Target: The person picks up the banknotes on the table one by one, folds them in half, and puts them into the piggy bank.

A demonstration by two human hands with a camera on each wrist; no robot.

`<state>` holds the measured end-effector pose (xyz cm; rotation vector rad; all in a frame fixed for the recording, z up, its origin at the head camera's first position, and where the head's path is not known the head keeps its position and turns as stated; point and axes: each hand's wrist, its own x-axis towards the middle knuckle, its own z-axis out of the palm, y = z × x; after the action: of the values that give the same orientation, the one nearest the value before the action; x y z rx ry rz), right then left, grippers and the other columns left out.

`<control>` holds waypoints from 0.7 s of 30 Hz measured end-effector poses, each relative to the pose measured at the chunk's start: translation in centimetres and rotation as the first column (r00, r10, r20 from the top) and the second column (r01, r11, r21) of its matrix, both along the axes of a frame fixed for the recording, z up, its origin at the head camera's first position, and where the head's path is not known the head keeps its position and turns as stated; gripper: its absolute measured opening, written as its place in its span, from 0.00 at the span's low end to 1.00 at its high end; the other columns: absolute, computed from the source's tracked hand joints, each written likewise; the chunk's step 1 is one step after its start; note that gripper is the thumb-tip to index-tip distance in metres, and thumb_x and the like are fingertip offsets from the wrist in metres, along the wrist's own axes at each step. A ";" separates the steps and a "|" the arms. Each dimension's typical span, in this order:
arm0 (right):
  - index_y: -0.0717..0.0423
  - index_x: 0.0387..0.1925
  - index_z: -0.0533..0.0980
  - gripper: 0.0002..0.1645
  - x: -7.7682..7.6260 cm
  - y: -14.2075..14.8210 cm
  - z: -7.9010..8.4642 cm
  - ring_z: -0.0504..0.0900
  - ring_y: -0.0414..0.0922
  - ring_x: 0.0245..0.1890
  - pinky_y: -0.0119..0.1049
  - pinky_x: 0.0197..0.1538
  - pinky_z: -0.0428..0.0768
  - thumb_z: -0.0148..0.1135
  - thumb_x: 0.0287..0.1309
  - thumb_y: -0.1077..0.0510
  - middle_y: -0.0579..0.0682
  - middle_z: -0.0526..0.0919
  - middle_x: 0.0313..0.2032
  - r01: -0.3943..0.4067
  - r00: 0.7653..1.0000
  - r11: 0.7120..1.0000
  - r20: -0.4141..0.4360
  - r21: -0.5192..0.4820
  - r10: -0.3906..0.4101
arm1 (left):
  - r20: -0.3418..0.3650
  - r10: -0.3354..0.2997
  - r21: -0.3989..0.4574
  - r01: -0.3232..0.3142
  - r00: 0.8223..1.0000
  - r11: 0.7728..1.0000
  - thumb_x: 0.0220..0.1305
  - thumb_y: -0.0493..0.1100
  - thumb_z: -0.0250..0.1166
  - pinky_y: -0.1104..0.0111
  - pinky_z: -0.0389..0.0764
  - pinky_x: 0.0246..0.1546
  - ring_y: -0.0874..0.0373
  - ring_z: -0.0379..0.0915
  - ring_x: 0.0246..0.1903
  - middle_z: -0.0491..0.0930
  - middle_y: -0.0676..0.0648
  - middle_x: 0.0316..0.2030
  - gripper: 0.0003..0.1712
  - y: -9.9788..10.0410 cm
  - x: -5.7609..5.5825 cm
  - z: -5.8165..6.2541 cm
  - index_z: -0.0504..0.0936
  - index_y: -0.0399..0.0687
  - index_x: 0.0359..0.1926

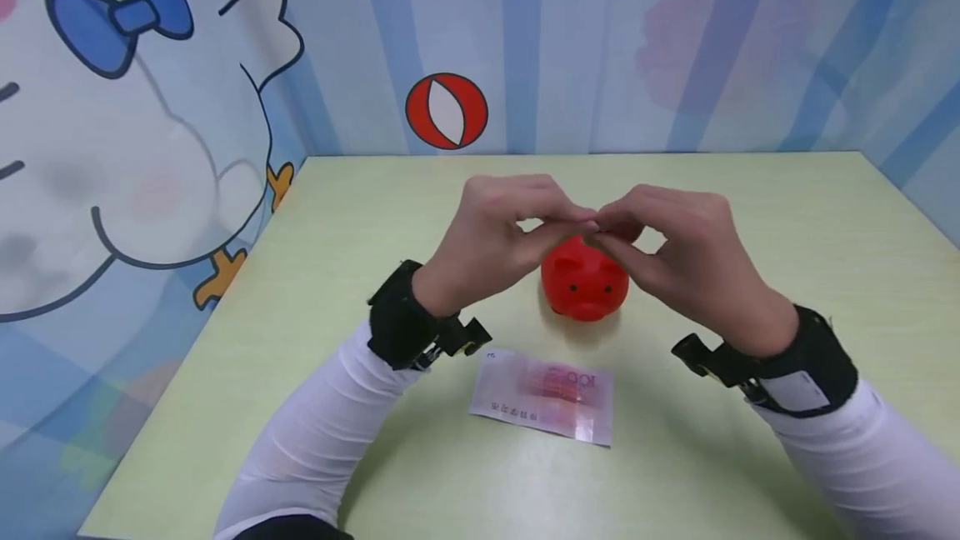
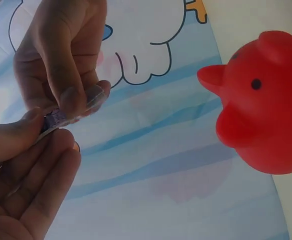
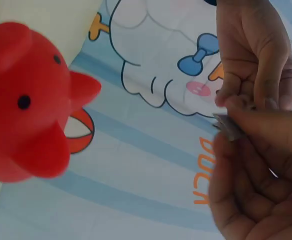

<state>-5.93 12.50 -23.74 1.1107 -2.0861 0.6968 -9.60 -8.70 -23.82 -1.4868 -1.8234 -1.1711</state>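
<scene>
Above the table, my left hand (image 1: 506,232) and right hand (image 1: 686,244) meet fingertip to fingertip. Between them, thumbs and fingers pinch a small, thin folded piece of paper (image 2: 55,118), with purple print on it in the left wrist view. Its greyish folded edge (image 3: 227,127) sticks out past the fingertips in the right wrist view, and most of the rest is hidden. Behind and just below the hands stands a red piggy bank (image 1: 585,286), its snout towards me, its top covered by the fingers. A pink 100 banknote (image 1: 543,398) lies flat nearer to me.
The pale yellow table (image 1: 795,273) ends at the back against a blue striped backdrop (image 1: 570,48). A printed sheet with a cartoon character (image 1: 135,165) borders the left side. Black bands (image 1: 405,315) with small cameras circle both wrists.
</scene>
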 end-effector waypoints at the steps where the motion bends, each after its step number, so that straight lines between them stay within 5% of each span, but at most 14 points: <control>1: 0.58 0.35 0.83 0.15 -0.1 0.0 0.0 0.80 0.36 0.27 0.23 0.36 0.77 0.74 0.42 0.71 0.45 0.84 0.29 0.007 1.000 1.000 0.016 0.005 -0.008 | -0.008 0.010 -0.002 -0.010 1.000 1.000 0.57 0.33 0.71 0.76 0.80 0.35 0.65 0.80 0.32 0.86 0.48 0.30 0.06 0.0 -0.1 0.0 0.88 0.39 0.38; 6: 0.59 0.42 0.81 0.19 -1.3 -0.2 -0.2 0.83 0.38 0.27 0.22 0.36 0.79 0.74 0.45 0.70 0.47 0.85 0.31 0.100 0.989 0.995 0.111 0.021 -0.102 | 0.136 0.110 -0.043 -0.105 0.985 0.994 0.59 0.38 0.71 0.76 0.82 0.39 0.65 0.81 0.36 0.86 0.47 0.38 0.18 0.2 -1.0 -0.6 0.83 0.40 0.51; 11: 0.58 0.55 0.74 0.28 -3.3 0.2 -1.4 0.83 0.42 0.25 0.29 0.35 0.81 0.72 0.51 0.65 0.51 0.83 0.29 0.249 0.943 0.968 0.233 -0.022 -0.238 | 0.375 0.248 -0.203 -0.182 0.893 0.962 0.59 0.45 0.71 0.73 0.82 0.43 0.65 0.79 0.44 0.81 0.50 0.48 0.35 0.4 -2.8 -2.0 0.69 0.49 0.66; 16: 0.61 0.43 0.70 0.21 -5.2 0.6 -3.5 0.82 0.45 0.26 0.23 0.33 0.79 0.72 0.53 0.59 0.54 0.83 0.29 0.367 0.874 0.927 0.366 -0.071 -0.318 | 0.498 0.354 -0.423 -0.134 0.792 0.896 0.58 0.50 0.72 0.68 0.81 0.49 0.60 0.73 0.53 0.76 0.50 0.55 0.42 1.2 -4.5 -4.1 0.63 0.55 0.70; 21: 0.60 0.38 0.68 0.18 -6.4 0.6 -5.2 0.81 0.47 0.26 0.37 0.32 0.85 0.69 0.55 0.59 0.55 0.82 0.28 0.396 0.833 0.917 0.436 -0.043 -0.339 | 0.500 0.404 -0.548 -0.080 0.766 0.832 0.54 0.51 0.74 0.69 0.81 0.47 0.58 0.67 0.58 0.70 0.49 0.61 0.49 2.1 -5.2 -5.6 0.58 0.55 0.72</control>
<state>-12.34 13.06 -28.95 0.4783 -2.4786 0.9238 -14.81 -6.63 -29.42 -1.0959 -2.8527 -1.1653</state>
